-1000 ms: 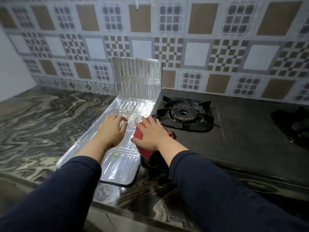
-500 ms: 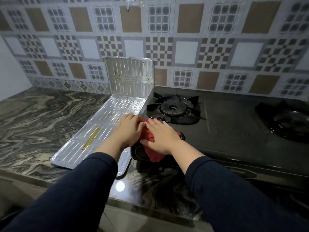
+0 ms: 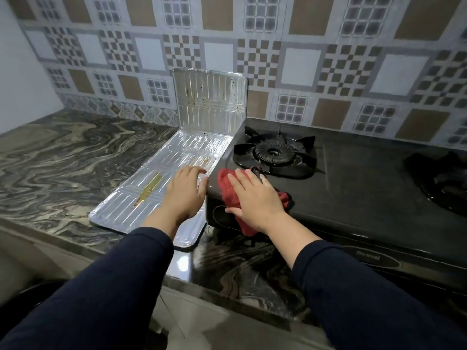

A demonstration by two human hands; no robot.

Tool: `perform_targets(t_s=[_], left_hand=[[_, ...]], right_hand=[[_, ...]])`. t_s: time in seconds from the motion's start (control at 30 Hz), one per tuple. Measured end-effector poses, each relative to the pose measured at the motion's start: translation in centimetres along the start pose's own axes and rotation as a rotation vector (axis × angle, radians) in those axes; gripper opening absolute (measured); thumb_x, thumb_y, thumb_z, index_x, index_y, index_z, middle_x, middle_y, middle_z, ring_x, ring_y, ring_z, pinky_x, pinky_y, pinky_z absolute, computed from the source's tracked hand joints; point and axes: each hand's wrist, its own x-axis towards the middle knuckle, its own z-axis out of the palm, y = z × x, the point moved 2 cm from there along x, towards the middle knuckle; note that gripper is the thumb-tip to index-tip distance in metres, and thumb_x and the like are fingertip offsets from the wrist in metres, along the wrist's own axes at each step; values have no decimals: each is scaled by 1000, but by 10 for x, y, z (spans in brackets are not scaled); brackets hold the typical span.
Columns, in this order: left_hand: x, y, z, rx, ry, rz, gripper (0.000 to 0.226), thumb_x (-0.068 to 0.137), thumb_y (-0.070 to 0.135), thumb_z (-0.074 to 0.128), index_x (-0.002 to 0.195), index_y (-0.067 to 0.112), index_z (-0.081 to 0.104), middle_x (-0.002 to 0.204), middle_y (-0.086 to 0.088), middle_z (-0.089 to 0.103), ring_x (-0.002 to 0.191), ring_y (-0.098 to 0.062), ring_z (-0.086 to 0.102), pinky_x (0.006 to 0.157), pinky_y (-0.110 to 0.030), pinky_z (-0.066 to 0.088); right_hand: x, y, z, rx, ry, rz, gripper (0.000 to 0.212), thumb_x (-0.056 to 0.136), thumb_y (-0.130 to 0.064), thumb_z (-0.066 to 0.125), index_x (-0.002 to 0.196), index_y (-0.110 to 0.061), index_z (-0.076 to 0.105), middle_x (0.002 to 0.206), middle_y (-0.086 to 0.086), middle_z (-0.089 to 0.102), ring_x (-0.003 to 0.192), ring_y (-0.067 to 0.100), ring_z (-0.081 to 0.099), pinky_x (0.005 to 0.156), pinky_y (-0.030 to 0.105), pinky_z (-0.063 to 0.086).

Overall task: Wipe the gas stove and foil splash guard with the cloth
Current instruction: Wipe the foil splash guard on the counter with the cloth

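right hand – flat, pressing red cloth on stove | left hand – open on foil guard

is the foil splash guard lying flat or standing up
Both: the foil guard is bent, front part flat on the counter, back panel upright against the wall.

A single head-worn view looks forward and steeply down from just above and in front of the black glass-topped gas stove. It sits close, within arm's reach. The stove fills the right half, marbled stone tabletop lies left of it, patterned tile wall behind.
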Motion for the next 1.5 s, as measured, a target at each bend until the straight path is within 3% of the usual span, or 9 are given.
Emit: perform_targets(t_s=[0.23, 0.4, 0.5, 0.6, 0.77, 0.9, 1.03, 1.13, 1.5], left_hand=[[-9, -51, 5, 27, -23, -138, 40, 100, 36, 34, 130, 14, 49, 140, -9, 49, 138, -26, 32, 114, -43, 26], [-4, -79, 2, -26, -2, -173, 41, 99, 37, 35, 130, 14, 49, 138, -10, 50, 136, -27, 34, 111, -47, 30], [-5, -106, -2, -36, 0, -204, 41, 99, 38, 36, 129, 12, 49, 136, -10, 50, 132, -28, 38, 109, -48, 32], [-11, -140, -3, -11, -24, -248, 40, 97, 35, 41, 129, 13, 48, 135, -11, 50, 130, -29, 40, 107, -46, 34], [-18, -201, -1, 82, -179, -382, 58, 90, 44, 52, 139, 18, 37, 147, -6, 37, 140, -26, 27, 114, -47, 25], [-26, -241, 0, 149, -331, -438, 102, 71, 75, 50, 148, 15, 20, 157, -6, 16, 147, -24, 8, 116, -58, 13], [-31, -263, -2, 237, -448, -497, 127, 64, 83, 51, 151, 14, -10, 160, 0, -17, 147, -18, -20, 112, -65, -5], [-31, -278, -7, 224, -488, -526, 140, 53, 90, 48, 147, 13, -22, 157, 0, -28, 144, -17, -26, 111, -67, -7], [-31, -305, -6, 213, -583, -537, 148, 37, 100, 34, 147, 19, -24, 153, 6, -35, 137, -16, -38, 104, -66, -23]], right_hand=[[39, -34, 4, -27, 29, -69, 83, 89, -61, 43, 151, -15, 11, 159, 9, 16, 146, 30, 14, 118, 47, 17], [72, -64, 5, 21, 90, -149, 55, 94, -51, 43, 138, -19, 45, 140, 4, 51, 135, 29, 37, 113, 45, 23], [93, -84, 2, 22, 117, -191, 37, 96, -48, 41, 111, -19, 58, 107, 3, 69, 100, 29, 62, 81, 36, 37], [118, -101, 2, 93, 25, -183, 40, 95, -53, 40, 106, -18, 58, 99, 5, 68, 89, 29, 64, 67, 34, 39], [151, -137, 27, 154, 4, -179, 41, 94, -56, 39, 107, -21, 57, 101, 5, 67, 91, 29, 64, 71, 36, 49], [151, -164, 69, 264, 55, -154, 41, 95, -54, 38, 115, -22, 53, 101, 5, 69, 90, 30, 64, 73, 39, 51], [129, -181, 117, 406, -214, -288, 50, 97, -52, 31, 143, -33, 34, 149, 0, 42, 139, 23, 34, 112, 43, 23], [123, -183, 131, 414, -241, -392, 60, 93, -57, 17, 150, -37, 16, 160, -10, 14, 148, 12, 6, 119, 44, -2], [140, -195, 139, 493, -239, -451, 54, 99, -42, 28, 150, -26, 22, 159, -9, 21, 148, 11, 8, 120, 42, -3]])
